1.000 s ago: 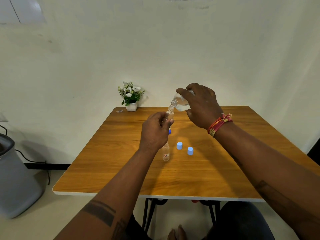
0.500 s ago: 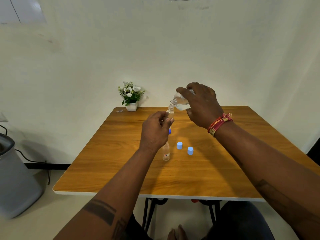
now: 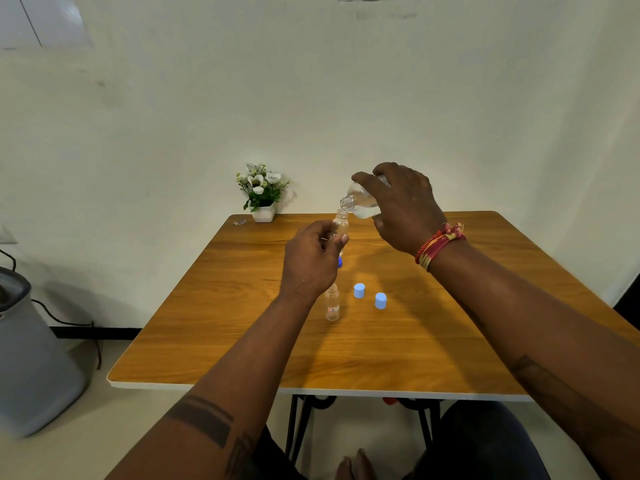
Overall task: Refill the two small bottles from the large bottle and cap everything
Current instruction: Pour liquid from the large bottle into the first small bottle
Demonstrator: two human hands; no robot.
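Pale plaster wall backs a wooden bench (image 3: 242, 341) whose white edge runs along its near side. At the bench's 11 o'clock corner sits a small white pot of white flowers (image 3: 262, 195), and off to 9 o'clock on the floor stands a grey bin (image 3: 31, 355) with a black cable trailing behind it. Above the bench centre the right hand (image 3: 401, 209) has its grip wrapped around the large bottle (image 3: 362, 204), which is tipped with its open neck pointing down toward 8 o'clock; clear liquid pools in the lower part of its body. Its mouth sits right at the mouth of a small bottle (image 3: 340, 225), held upright off the bench in the grip of the left hand (image 3: 311, 265), thumb and fingers pinched around the bottle's lower part, which the hand hides, so its fill level cannot be told. A second small bottle (image 3: 332, 304) stands uncapped on the bench just below that hand at 6 o'clock, clear with a small label, and looks nearly empty. Two light blue caps (image 3: 359, 291) rest on the bench just to its 3 o'clock, close together but apart. A darker blue cap (image 3: 340, 262) peeks out beside the left hand's knuckles. Compared with half a second ago, both hands and bottles hold nearly the same pose, and the caps and standing bottle have not shifted.
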